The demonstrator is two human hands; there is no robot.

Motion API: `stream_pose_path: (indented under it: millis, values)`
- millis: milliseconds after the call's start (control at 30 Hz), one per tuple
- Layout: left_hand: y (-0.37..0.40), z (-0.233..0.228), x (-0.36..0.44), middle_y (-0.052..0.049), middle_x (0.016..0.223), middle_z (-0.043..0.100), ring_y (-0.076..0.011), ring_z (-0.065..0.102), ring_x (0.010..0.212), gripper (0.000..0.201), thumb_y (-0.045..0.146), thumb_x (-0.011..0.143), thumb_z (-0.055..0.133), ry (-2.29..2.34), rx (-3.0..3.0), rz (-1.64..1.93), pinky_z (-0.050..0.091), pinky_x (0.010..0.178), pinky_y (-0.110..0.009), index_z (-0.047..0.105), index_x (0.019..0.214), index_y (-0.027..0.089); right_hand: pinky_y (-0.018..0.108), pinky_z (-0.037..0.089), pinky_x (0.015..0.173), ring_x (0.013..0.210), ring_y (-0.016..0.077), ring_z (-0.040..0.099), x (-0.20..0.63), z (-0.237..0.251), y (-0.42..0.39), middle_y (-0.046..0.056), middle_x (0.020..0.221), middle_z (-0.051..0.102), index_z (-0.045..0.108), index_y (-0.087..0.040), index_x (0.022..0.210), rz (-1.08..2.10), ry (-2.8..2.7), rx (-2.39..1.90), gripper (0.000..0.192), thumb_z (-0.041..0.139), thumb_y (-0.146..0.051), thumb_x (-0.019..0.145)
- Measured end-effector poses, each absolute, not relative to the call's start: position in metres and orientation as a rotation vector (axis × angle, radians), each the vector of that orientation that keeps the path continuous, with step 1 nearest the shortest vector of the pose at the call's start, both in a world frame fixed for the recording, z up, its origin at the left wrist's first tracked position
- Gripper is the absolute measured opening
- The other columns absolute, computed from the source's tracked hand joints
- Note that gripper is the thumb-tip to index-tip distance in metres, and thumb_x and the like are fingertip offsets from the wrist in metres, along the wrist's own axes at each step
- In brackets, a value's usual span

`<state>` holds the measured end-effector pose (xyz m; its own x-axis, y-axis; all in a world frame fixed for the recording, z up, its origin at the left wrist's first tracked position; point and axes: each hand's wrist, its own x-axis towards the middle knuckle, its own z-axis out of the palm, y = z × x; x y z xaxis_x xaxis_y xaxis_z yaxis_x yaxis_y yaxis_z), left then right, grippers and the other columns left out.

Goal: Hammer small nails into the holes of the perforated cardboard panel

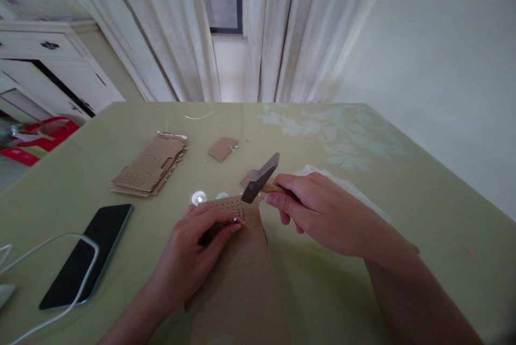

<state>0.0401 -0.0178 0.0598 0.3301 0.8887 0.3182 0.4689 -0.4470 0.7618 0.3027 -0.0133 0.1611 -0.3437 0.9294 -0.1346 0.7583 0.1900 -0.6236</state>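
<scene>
Metal punch (pixel 220 230) between left fingers (pixel 226 225)

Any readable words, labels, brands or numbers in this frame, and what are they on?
None can be read.
Phone: screen dark, no text visible.
Punched cardboard strip and stack of cardboard pieces: only rows of holes, no print.
Hammer in the right hand: no marking visible.

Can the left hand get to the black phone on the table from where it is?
Probably yes. The left hand is pinching a small tool on the cardboard strip, and the phone lies on that same side with only bare table between. A white cable crosses the phone but shouldn't block it.
</scene>
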Motion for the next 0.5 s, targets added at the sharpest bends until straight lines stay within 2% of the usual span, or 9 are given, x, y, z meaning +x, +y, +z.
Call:
stream_pose_path:
  millis: [133,333,500]
  values:
    - [-0.018,0.06,0.042,-0.001,0.092,0.084,-0.0226,0.074,0.086,0.012,0.037,0.103,0.076,1.141,2.088,1.025,0.056,0.078,-0.033,0.086,0.098,0.033,0.035,0.038,0.069,0.074,0.0195,0.065,0.303,0.166,-0.018,0.003,0.087,0.077,0.076,-0.025,0.103,0.842,-2.193,-1.616,0.028,0.055,-0.037,0.116]
    - [-0.019,0.059,0.042,0.001,0.091,0.084,-0.0205,0.074,0.086,0.008,0.032,0.104,0.077,1.101,2.123,1.037,0.056,0.08,-0.032,0.085,0.101,0.033,0.036,0.035,0.067,0.07,0.0198,0.061,0.303,0.172,-0.035,0.001,0.079,0.071,0.064,-0.026,0.09,0.747,-2.156,-1.511,0.035,0.052,-0.045,0.117]
    - [-0.019,0.057,0.041,0.001,0.093,0.084,-0.0198,0.075,0.086,0.008,0.029,0.104,0.077,1.087,2.136,1.062,0.055,0.078,-0.032,0.084,0.103,0.033,0.037,0.032,0.068,0.072,0.0209,0.061,0.3,0.169,-0.04,0.002,0.081,0.073,0.068,-0.026,0.097,0.682,-2.242,-1.507,0.031,0.057,-0.046,0.116]
